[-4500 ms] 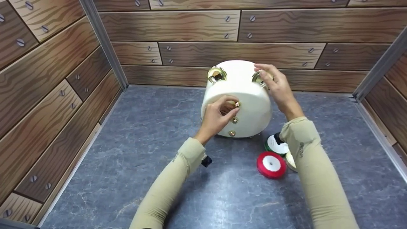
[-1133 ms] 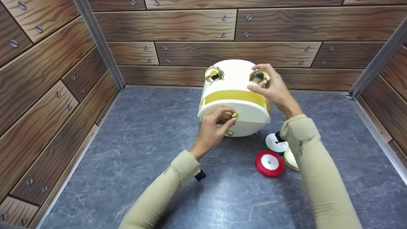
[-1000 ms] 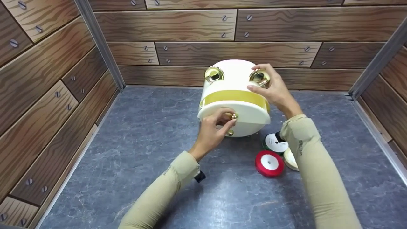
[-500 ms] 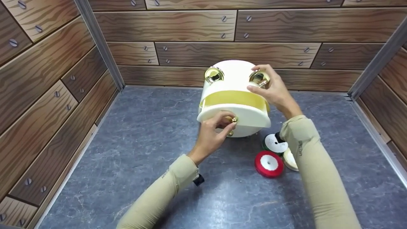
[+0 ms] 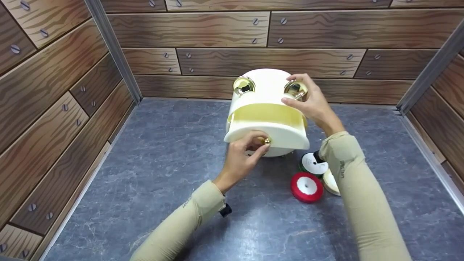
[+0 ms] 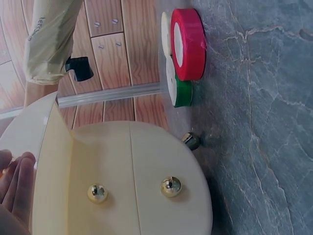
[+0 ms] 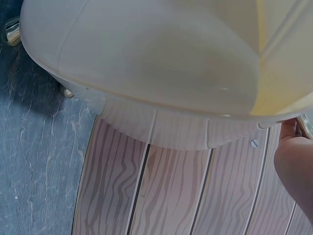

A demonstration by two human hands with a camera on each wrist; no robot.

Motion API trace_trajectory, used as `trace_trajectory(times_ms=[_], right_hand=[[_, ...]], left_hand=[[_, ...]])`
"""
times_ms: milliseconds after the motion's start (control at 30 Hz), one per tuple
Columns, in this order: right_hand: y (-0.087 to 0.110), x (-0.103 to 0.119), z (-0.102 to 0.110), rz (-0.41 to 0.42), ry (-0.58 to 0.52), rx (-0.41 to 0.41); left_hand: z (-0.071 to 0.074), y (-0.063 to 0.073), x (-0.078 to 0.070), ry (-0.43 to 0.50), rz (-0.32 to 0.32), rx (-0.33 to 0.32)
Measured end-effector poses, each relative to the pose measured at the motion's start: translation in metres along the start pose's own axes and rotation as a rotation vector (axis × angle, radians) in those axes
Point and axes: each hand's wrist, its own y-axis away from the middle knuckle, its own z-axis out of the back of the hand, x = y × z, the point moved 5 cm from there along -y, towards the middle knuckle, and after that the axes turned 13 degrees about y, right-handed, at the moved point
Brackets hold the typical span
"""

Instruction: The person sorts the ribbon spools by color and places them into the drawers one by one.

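Observation:
A white rounded cabinet [image 5: 268, 81] shaped like a twin-bell alarm clock stands on the grey surface, with gold bells on top. My left hand [image 5: 242, 154] pinches the gold knob [image 5: 267, 140] of the top drawer [image 5: 286, 136], which is pulled partway out toward me. Its yellowish inside shows from above, without visible contents. My right hand [image 5: 314, 101] grips the right bell [image 5: 296, 88], thumb and fingers on either side; the left bell [image 5: 244, 85] is untouched. In the left wrist view, two lower gold knobs [image 6: 171, 186] sit on the cabinet's front, below the extended drawer.
Right of the cabinet's front lie a red ribbon spool [image 5: 307, 187], a green one with a white label [image 5: 314, 164], and a cream one [image 5: 331, 182] partly behind the right sleeve. Wood-patterned walls [image 5: 203, 30] enclose the surface at the back and sides.
The top drawer has slid out toward me, my left hand moving down with its knob. Since the oldest frame, the right thumb has come round the bell's front. The spools stay put.

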Motion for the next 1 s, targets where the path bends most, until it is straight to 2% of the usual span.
trace_trajectory(times_ms=[367,833,1000], right_hand=[[0.0,0.0,0.001,-0.004,0.033,-0.008],[-0.001,-0.001,0.0,-0.003,0.006,-0.007],[0.0,0.0,0.001,-0.034,0.053,0.009]], left_hand=[[-0.004,0.005,-0.005,-0.03,-0.019,0.01],[-0.005,0.011,-0.009,0.006,0.001,0.014],[-0.005,0.011,-0.009,0.0,-0.004,0.013]])
